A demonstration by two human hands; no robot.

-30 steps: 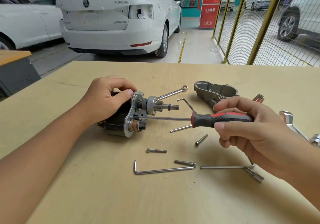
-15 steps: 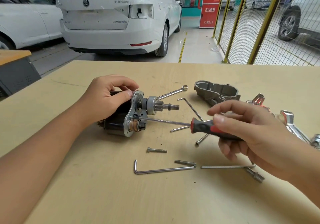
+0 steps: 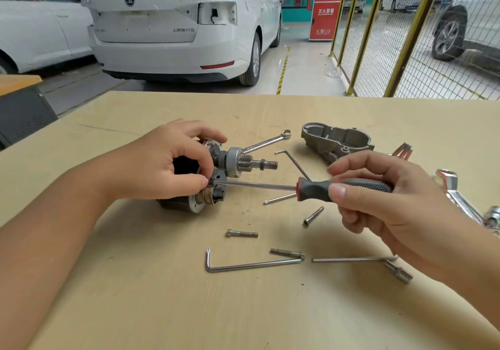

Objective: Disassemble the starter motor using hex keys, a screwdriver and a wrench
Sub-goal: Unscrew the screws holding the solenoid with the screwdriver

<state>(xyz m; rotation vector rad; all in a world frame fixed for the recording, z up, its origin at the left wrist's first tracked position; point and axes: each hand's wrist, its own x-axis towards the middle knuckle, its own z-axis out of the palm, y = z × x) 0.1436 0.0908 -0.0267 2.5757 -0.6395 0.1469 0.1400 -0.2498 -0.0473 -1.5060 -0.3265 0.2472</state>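
Starter motor (image 3: 208, 184): lying on its side on wooden table (image 3: 135, 295), pinion shaft pointing right. Left hand (image 3: 162, 165): fingers curled round its front plate. Right hand (image 3: 378, 200): pinching screwdriver (image 3: 313, 188) handle, tip at the plate. Loose nearby: hex key (image 3: 251, 264), bolts (image 3: 242, 233), combination wrench (image 3: 267, 141), removed housing (image 3: 338, 139).
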